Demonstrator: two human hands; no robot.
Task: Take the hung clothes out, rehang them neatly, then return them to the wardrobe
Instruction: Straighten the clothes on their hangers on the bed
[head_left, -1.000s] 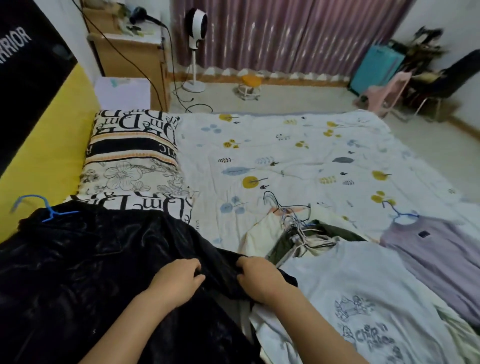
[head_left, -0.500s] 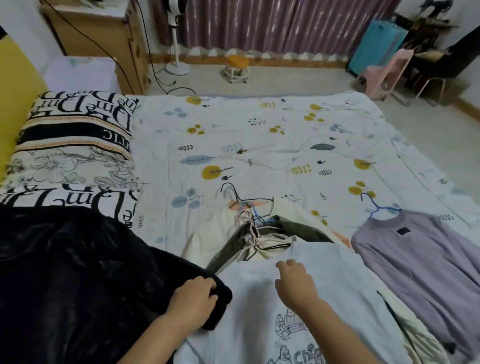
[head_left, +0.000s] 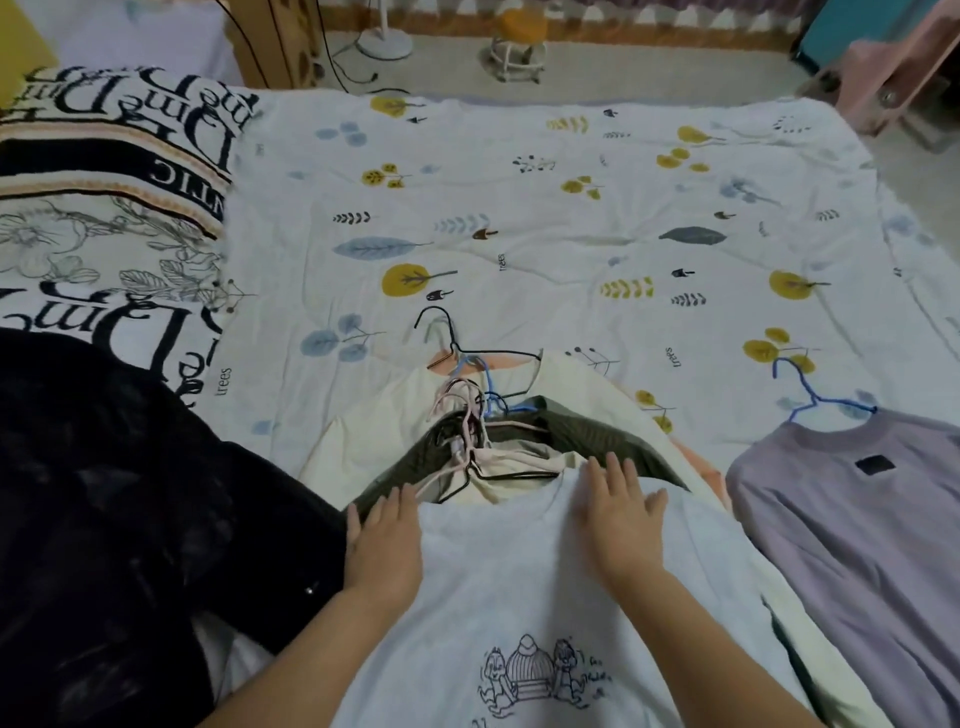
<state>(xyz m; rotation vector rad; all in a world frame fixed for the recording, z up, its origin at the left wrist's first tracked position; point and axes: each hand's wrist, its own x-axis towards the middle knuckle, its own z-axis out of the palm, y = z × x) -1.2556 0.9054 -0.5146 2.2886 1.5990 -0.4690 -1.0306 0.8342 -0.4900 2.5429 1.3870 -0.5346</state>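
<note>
Both hands, left hand (head_left: 385, 545); right hand (head_left: 621, 519), press flat on white T-shirt (head_left: 519, 587).

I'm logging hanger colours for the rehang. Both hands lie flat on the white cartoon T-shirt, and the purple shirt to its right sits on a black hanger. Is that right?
Not quite: in the head view the purple shirt sits on a blue hanger, not a black one. The rest holds: the left hand and right hand lie flat on the white cartoon T-shirt, with the purple shirt to its right.
</note>
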